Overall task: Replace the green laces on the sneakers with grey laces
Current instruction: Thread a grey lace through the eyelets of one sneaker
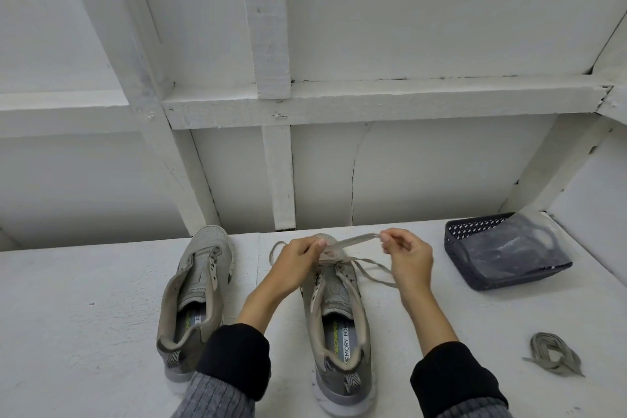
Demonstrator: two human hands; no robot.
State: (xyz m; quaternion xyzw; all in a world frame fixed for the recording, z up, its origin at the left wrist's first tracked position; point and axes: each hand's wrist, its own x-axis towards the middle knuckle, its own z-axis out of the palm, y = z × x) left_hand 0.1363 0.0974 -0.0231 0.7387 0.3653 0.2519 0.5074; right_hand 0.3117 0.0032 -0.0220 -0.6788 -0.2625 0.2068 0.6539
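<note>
Head view: both hands pinch one lace over the right sneaker (339, 309).
Left hand (298, 265) and right hand (407, 254) hold the lace (356, 241) taut (near the toe); basket (481, 278) sits well right.

White-painted work surface (84, 299), matte, with small scuffs and a seam running front to back. Behind it, a white panelled wall (407, 10) framed by painted timber battens (268, 27), vertical and horizontal; paint is chipped at the joints. Lighting is even and diffuse
</note>
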